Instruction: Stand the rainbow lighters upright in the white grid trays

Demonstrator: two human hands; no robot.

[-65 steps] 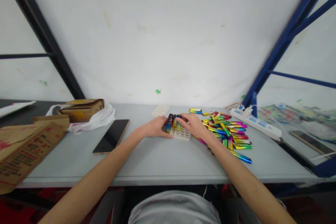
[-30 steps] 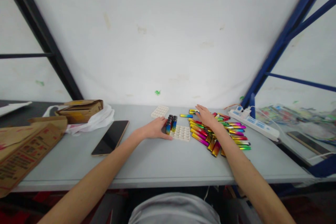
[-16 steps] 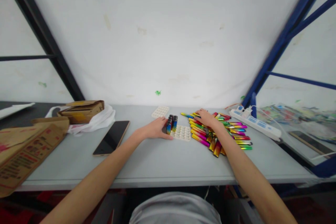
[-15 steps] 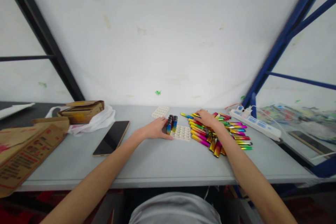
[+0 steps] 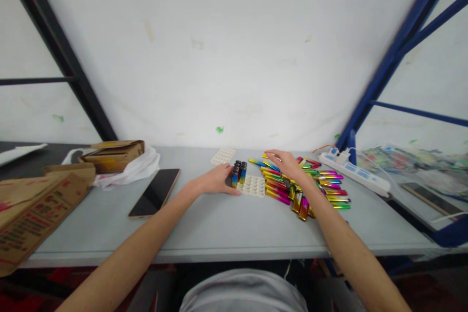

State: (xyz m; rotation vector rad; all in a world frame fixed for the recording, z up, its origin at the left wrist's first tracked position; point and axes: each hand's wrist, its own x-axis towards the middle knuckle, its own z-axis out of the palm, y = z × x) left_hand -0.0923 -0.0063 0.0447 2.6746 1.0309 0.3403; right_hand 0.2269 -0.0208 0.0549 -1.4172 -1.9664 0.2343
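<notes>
My left hand [image 5: 217, 179] rests at the left of a cream tray [image 5: 254, 186] with rows of round cells. Its fingers and thumb are apart, curved beside several upright cylinders [image 5: 239, 173] with black tops and blue-to-yellow bodies, which look like lighters. They stand at the tray's left end. Over the far left edge of a loose pile of shiny lighters [image 5: 280, 190], my right hand [image 5: 284, 162] has its fingers closed around one lighter [image 5: 265, 155], whose yellow end shows at the fingertips. The rest of that lighter is hidden by the hand.
A second cream tray [image 5: 223, 156] lies near the wall. At the left are a phone [image 5: 155, 192], a white plastic bag [image 5: 142, 168], a small carton [image 5: 113, 155] and a large cardboard box [image 5: 47, 204]. A power strip [image 5: 356, 173] lies at the right.
My right hand has lifted slightly and shifted left, with a yellow end now showing at its fingertips. My left hand and the upright lighters stay in place.
</notes>
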